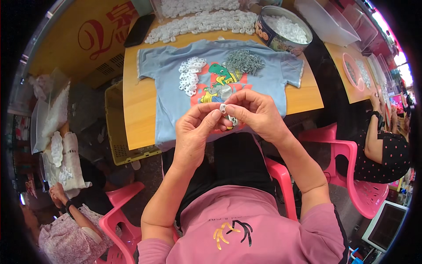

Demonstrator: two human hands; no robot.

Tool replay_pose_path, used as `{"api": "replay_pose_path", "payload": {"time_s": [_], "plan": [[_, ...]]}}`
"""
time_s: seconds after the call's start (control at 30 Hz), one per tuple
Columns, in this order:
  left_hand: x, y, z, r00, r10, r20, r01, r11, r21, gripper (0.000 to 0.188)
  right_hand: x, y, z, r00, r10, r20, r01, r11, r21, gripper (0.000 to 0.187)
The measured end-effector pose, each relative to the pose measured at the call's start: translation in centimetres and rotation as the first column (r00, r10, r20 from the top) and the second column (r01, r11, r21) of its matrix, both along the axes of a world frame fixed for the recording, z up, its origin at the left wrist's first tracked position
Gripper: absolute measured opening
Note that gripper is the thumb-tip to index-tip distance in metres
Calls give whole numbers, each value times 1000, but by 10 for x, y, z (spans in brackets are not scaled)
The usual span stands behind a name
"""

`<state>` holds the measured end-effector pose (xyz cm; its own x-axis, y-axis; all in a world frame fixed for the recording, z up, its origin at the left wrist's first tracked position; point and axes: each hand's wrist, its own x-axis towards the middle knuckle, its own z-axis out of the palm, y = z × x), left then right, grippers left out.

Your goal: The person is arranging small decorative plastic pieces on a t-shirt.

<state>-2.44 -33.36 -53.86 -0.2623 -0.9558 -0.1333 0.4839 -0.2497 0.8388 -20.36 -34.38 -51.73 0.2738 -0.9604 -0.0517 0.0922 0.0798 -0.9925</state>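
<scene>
In front of my chest I hold a small white plastic part (223,108) with a hole in it, above the near edge of the table. The thumb and fingers of my left hand (193,125) are closed on its left side. My right hand (260,115) is pinched against its right edge; anything between those fingertips is too small to make out. On a blue-grey T-shirt (169,105) with a cartoon print, spread flat beyond my hands, lie a cluster of similar white parts (189,77) and a heap of grey metal screw-like pieces (244,61).
Along the table's (136,112) far side are a band of white parts (200,24), a black phone (140,31) and a round tin (281,46) of white pieces. A yellow crate (115,132) stands left. People sit on both sides, near pink chairs (347,163).
</scene>
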Motion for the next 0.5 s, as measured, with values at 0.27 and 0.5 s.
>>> {"api": "replay_pose_path", "payload": {"time_s": [0.27, 0.5], "plan": [[-6, 4, -2, 1000, -21, 12, 21, 999, 36, 14, -2, 6, -13, 954, -146, -262, 58, 946, -319, 15], [-5, 8, 1, 978, -34, 206, 47, 997, -58, 15, -5, 13, -15, 903, -228, -364, 15, 863, -505, 10]]}}
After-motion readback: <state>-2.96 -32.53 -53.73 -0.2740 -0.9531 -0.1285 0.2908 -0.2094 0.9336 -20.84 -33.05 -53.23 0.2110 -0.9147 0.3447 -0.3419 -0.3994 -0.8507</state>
